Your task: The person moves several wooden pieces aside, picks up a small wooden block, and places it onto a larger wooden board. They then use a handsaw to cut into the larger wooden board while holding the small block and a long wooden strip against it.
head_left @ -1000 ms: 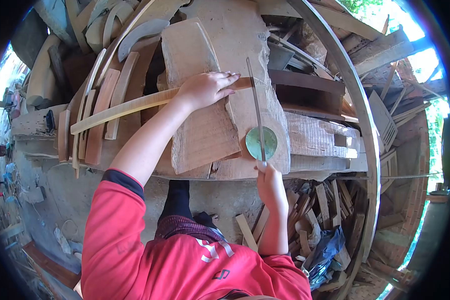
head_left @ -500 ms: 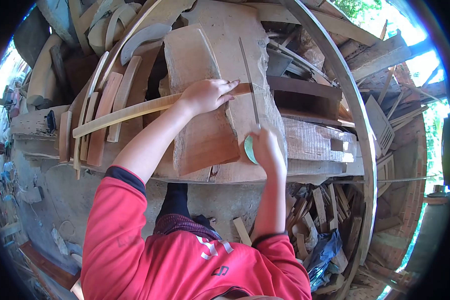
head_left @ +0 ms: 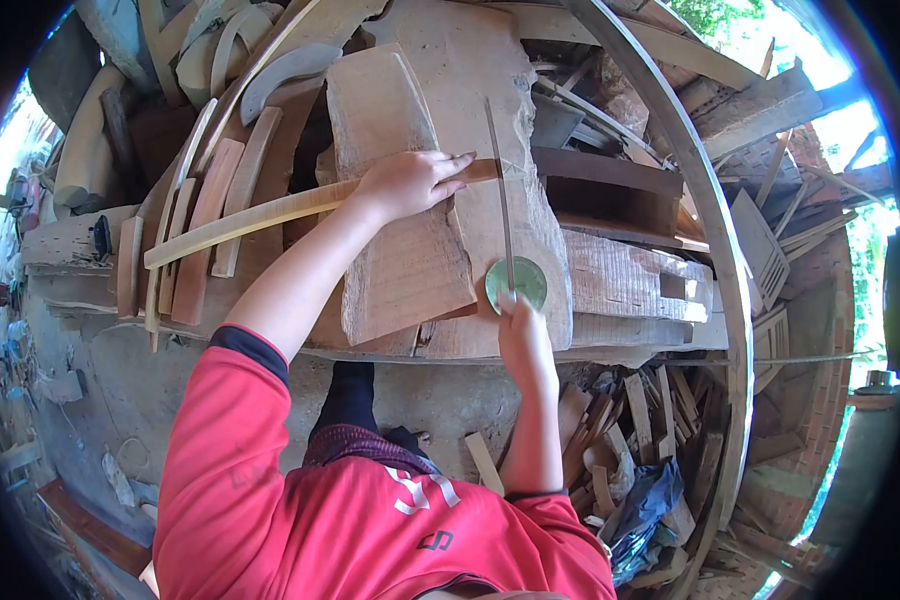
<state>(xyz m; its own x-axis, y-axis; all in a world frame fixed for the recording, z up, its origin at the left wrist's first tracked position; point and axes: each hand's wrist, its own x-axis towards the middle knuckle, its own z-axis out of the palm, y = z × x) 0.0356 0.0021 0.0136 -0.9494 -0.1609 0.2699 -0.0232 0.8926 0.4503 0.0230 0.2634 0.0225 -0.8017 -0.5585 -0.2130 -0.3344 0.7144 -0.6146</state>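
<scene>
A long, slightly curved wooden strip lies across a thick board on the workbench. My left hand presses on the strip near its right end, the thumb and fingers closed over it. In my right hand is the handle end of a thin, long saw-like blade, which points away from me and crosses the strip's right end. A round green disc lies on the bench under the blade, just beyond my right hand.
Several loose wooden strips stand left of the board. A tall curved beam arches on the right, near a notched timber. Wood scraps and a dark plastic bag lie below the bench.
My right hand has drawn back toward my body with the blade, uncovering more of the green disc. My left hand and the strip have barely shifted.
</scene>
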